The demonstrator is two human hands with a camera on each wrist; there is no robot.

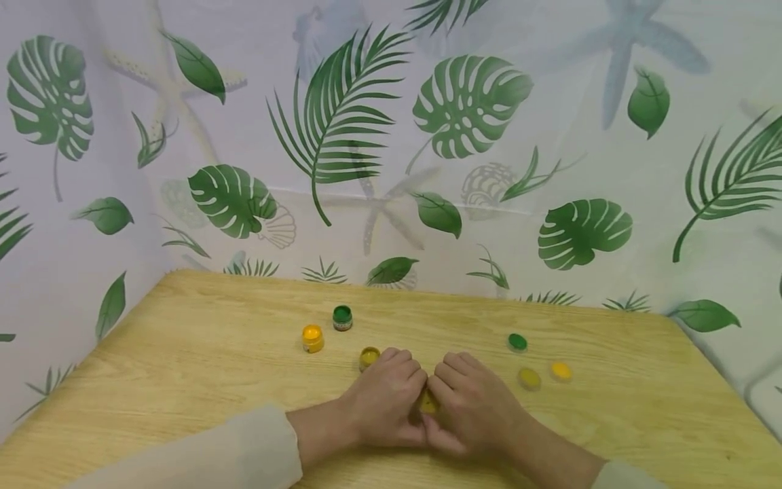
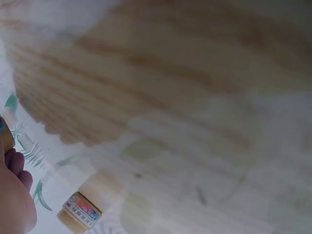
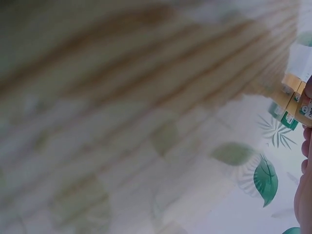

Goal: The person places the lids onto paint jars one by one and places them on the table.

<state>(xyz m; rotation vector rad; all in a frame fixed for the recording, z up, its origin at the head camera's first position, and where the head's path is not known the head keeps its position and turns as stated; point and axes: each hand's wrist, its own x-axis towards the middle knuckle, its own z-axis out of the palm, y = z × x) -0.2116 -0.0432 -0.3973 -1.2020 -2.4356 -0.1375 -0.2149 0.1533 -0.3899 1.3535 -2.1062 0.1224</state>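
Note:
Near the front of the table both hands meet around a small ochre paint jar (image 1: 429, 403), mostly covered by the fingers. My left hand (image 1: 386, 402) grips it from the left, and my right hand (image 1: 479, 407) from the right, thumbs close together. A bit of the held jar (image 2: 6, 137) peeks in at the left wrist view's edge, and its label side (image 3: 304, 108) at the right wrist view's edge. An open olive-yellow jar (image 1: 369, 357) stands just beyond the left knuckles. Behind it are an open yellow jar (image 1: 312, 337) and an open green jar (image 1: 343, 317).
To the right lie three loose lids: a green lid (image 1: 517, 341), an olive lid (image 1: 529, 378) and a yellow-orange lid (image 1: 561, 370). The wood-grain table (image 1: 214, 339) ends at a leaf-printed cloth backdrop (image 1: 366, 224) at the back and left.

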